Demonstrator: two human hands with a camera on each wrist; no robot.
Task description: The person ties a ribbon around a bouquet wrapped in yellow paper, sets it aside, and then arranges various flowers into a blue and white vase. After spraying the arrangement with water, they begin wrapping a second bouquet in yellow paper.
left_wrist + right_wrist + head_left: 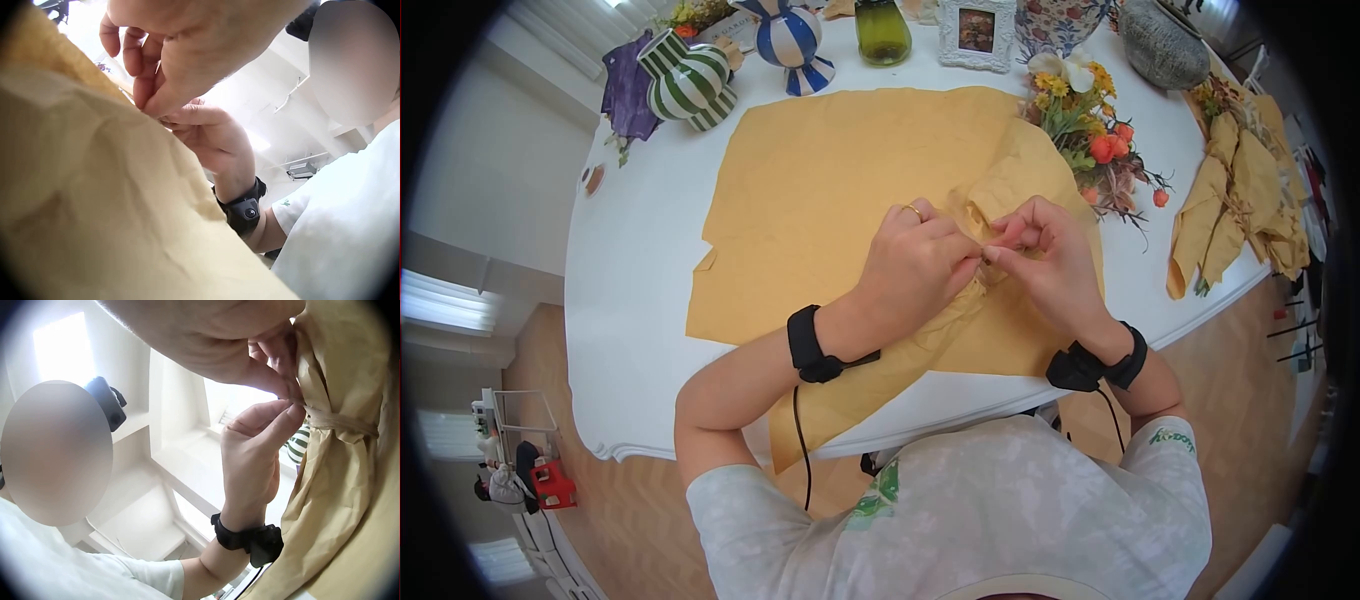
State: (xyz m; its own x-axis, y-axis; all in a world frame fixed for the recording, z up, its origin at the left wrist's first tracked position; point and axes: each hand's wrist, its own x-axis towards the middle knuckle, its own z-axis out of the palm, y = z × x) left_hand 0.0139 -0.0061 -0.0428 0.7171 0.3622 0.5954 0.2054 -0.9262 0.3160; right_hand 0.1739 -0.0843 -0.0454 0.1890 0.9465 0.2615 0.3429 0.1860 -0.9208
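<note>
A large sheet of tan wrapping paper lies on the white table. Its right part is gathered into pleats, and a thin tan cord circles that gathered neck in the right wrist view. My left hand, with a ring on one finger, pinches the cord's end between thumb and forefinger. Close against it, my right hand pinches the cord too, fingertips meeting those of the left at the neck. In the left wrist view, crumpled paper hides much of the cord; whatever the paper encloses is hidden.
Flowers lie beyond the paper on the right, with a paper-wrapped bouquet at the table's right edge. Along the back stand a green-striped vase, a blue-striped vase, a green glass vase, a picture frame and a grey pot.
</note>
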